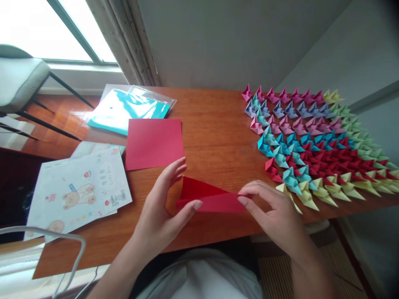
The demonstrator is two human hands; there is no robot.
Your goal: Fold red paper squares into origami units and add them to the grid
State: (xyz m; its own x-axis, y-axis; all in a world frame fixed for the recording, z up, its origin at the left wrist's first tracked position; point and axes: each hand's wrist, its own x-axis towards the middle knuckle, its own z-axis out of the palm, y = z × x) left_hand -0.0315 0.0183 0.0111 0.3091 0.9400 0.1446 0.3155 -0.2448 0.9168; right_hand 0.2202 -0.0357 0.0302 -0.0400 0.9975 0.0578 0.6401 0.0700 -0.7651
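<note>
A red sheet of paper (218, 202), partly folded over, is held just above the table's near edge. My right hand (274, 209) pinches its right end between thumb and fingers. At the left end, my left hand (166, 203) has its thumb against the paper's near layer, while the fingers are raised and spread apart from the thumb. The fold gapes at the left, showing a darker red inner face. Beyond my left hand a flat red square sheet (154, 143) lies on the table.
Rows of folded paper figures (330, 160) in several colours cover the table's right side. Shiny turquoise packets (131, 109) lie at the back left, with bear-printed white sheets (84, 191) nearer. A white cable (81, 249) crosses the left corner. A chair (23, 83) stands by the window.
</note>
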